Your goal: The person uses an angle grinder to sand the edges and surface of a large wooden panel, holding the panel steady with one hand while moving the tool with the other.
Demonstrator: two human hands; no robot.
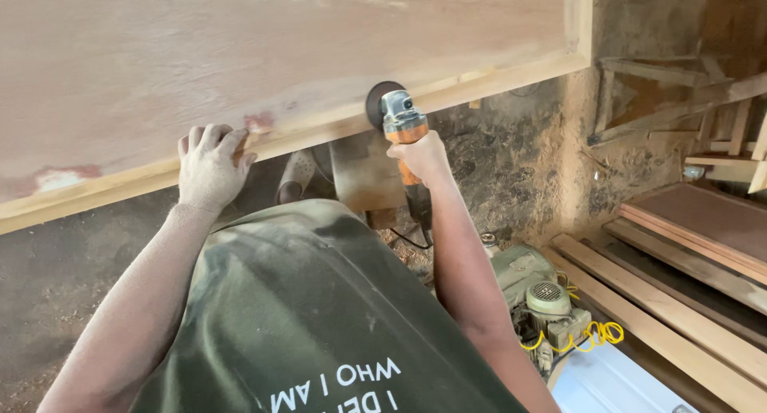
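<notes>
**Hands on the panel edge and the grinder**

The right hand [421, 155] is closed around the orange-and-black body of a handheld angle grinder [402, 125], whose dark round disc is pressed against the pale timber edge strip of a large reddish-brown flat wooden panel [280, 53]. The left hand [209, 165], dusted with sawdust, lies palm-down on that same edge further along, fingers curled loosely over the strip near a patch of reddish filler; it grips nothing else. The grinder's black cord hangs down behind the person's dark green shirt [311, 301]. To the right, long pale wooden planks [663, 301] lie on the floor beside a dusty green electric motor [543, 297] with yellow wire.
</notes>
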